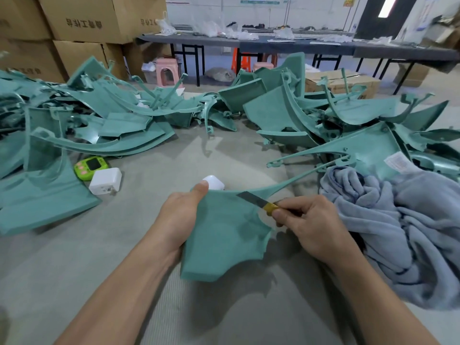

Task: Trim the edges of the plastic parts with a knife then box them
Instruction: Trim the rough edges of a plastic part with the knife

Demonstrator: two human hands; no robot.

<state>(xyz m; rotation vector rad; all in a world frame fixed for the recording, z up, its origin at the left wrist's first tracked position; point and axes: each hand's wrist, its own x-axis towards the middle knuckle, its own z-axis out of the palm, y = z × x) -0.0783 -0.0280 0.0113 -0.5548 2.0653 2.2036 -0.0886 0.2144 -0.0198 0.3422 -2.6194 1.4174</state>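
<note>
Matte teal panels [49, 195] heap left, by a green gadget [90, 166] and white charger [105, 181]. The left hand [179, 217] grips the curved plastic part [224, 240] mid-mat; the right hand [311, 225] pinches the knife [254, 200] in its fingers [288, 215], blade on the part's rim. A fleecy blanket [398, 232] crowds the right.

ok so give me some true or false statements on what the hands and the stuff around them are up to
1. The left hand grips the teal plastic part. True.
2. The right hand holds scissors. False: it holds a knife with a yellow-wrapped handle.
3. The knife's blade rests on the part's upper edge. True.
4. The grey-blue fleece cloth lies left of the held part. False: it lies to its right.
5. The white charger sits beside the green handheld gadget. True.
6. The plastic stool beside the cardboard boxes is blue. False: it is pink.
</note>
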